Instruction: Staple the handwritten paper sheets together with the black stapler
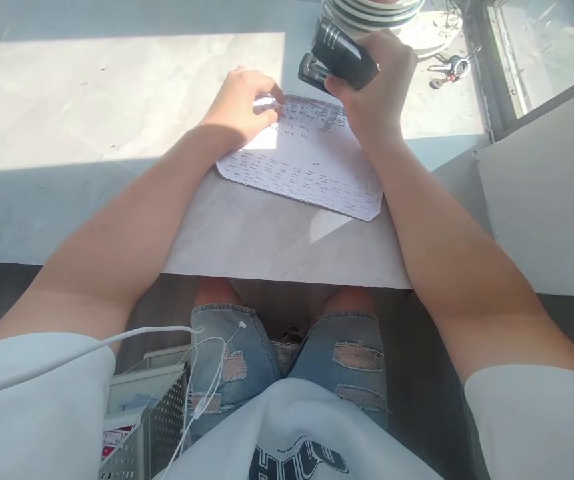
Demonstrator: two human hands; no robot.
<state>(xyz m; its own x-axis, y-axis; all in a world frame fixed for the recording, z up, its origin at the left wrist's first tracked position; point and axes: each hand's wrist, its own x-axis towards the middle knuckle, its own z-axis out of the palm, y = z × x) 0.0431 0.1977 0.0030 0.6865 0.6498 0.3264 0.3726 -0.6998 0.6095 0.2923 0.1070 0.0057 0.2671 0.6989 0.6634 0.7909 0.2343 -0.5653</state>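
A stack of white paper [317,157] with cut corners lies slanted on the table, handwriting at its top and rows of short dashes lower down. At its upper left edge is my left hand [244,103], thumb and fingers curled onto the paper and holding it. My right hand [379,87] grips a black stapler [341,57], raised above the paper's upper right part. The stapler's jaws point left and stand apart. My palm hides its rear end.
Stacked plates [377,15] stand behind the stapler. Keys [454,67] lie to their right, near a window frame [511,60]. A white cable [91,350] crosses my left sleeve and lap. Below the table edge at left is a perforated basket [159,420].
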